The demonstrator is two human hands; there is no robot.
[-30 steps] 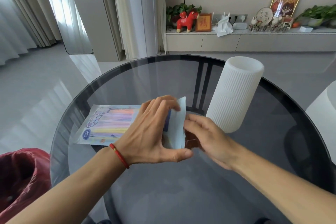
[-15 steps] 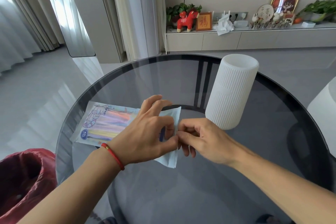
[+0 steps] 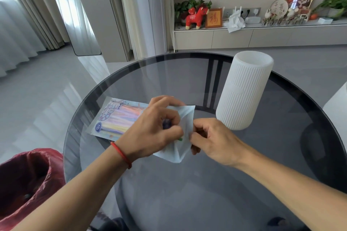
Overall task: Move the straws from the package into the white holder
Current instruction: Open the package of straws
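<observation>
Right now the package (image 3: pixel 120 118) of straws (image 3: pixel 118 120) is lying flat on the glass table (image 3: pixel 187 184), its open end being worked at the middle; the pastel straws are seen through the film, none yet out. The left hand (image 3: pixel 150 133) is curled over the mouth, thumb and fingertips pinched on the film and perhaps on a straw end, where a speck of green is glimpsed. The right hand (image 3: pixel 212 140) is closed on the opposite lip of the film, pulling it clear. The white holder (image 3: pixel 244 90) is standing upright just beside the right hand, mouth open, apparently unfilled. For this step the lips are best drawn apart gently and the far end kept pinned to the table, so the straws can be gripped as a bundle and not spilled. Whether a straw is truly gripped cannot be told: the fingers cover the opening, and the holder's inside is hidden
</observation>
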